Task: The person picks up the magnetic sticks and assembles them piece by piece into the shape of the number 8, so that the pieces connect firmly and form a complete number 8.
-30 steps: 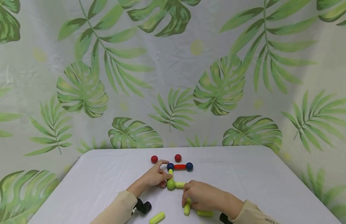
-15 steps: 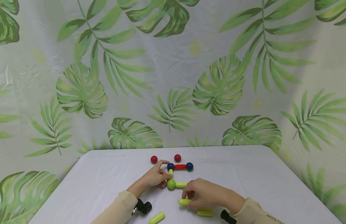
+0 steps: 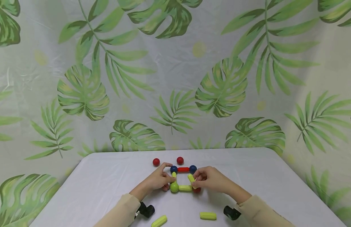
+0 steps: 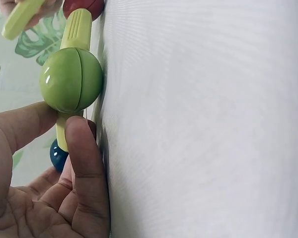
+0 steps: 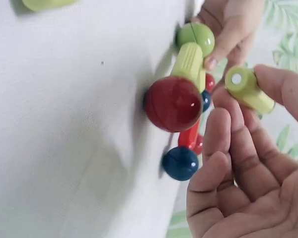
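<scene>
A frame of magnetic rods and balls lies on the white table. Its far side is a red rod (image 3: pixel 183 169) between a left blue ball (image 3: pixel 173 169) and a right blue ball (image 3: pixel 193 169). A yellow-green rod (image 3: pixel 185 188) joins the green ball (image 3: pixel 174 187) to a dark red ball (image 5: pixel 174 104) nearer the person. My left hand (image 3: pixel 157 178) pinches the left-side rod (image 4: pixel 62 131), its index finger reaching the left blue ball. Above the right side, my right hand (image 3: pixel 213 180) pinches another yellow-green rod (image 5: pixel 248 89), tilted, its silvery end showing.
Two red balls, one on the left (image 3: pixel 156 162) and one on the right (image 3: pixel 180 160), lie behind the frame. Nearer the person lie two loose yellow-green rods, one at right (image 3: pixel 208 216), one at left (image 3: pixel 159 221). A leaf-print curtain (image 3: pixel 175 78) hangs behind the table.
My right hand has picked up a yellow-green rod from the near table and carried it forward to the frame's right side. My left hand stays in place.
</scene>
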`<state>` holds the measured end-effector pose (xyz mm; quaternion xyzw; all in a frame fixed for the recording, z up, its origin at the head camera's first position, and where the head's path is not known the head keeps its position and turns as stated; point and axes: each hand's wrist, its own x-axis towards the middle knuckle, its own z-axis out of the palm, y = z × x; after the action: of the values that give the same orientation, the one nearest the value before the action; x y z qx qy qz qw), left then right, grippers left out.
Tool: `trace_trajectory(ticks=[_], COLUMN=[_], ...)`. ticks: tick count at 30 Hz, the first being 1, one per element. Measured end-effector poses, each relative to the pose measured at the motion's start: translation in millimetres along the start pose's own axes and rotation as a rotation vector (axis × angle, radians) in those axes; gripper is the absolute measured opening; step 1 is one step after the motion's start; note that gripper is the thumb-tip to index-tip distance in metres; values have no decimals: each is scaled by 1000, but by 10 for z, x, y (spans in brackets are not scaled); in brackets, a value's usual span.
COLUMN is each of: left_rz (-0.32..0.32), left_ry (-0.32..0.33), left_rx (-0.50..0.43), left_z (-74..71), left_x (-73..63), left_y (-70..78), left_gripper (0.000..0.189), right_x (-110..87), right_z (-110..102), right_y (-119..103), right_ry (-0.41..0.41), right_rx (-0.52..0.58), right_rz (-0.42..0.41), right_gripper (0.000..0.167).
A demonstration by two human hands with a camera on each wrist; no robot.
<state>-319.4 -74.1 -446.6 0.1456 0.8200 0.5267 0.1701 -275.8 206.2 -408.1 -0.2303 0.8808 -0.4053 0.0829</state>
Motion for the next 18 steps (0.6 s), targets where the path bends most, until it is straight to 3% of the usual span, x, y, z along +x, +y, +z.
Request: trace_trajectory(ticks=[7, 18], left_rz=[-6, -14], left_ry=[-1, 5], left_rx=[1, -8], left_z=[1, 0], left_x=[5, 18], left_y=[0, 0], left_gripper=[68, 70], right_x=[59, 155], right_z=[-6, 63], right_y=[88, 146], right_ry=[95, 192], right_rx=[139, 181], right_rz=[185, 340], right_gripper=[24, 24])
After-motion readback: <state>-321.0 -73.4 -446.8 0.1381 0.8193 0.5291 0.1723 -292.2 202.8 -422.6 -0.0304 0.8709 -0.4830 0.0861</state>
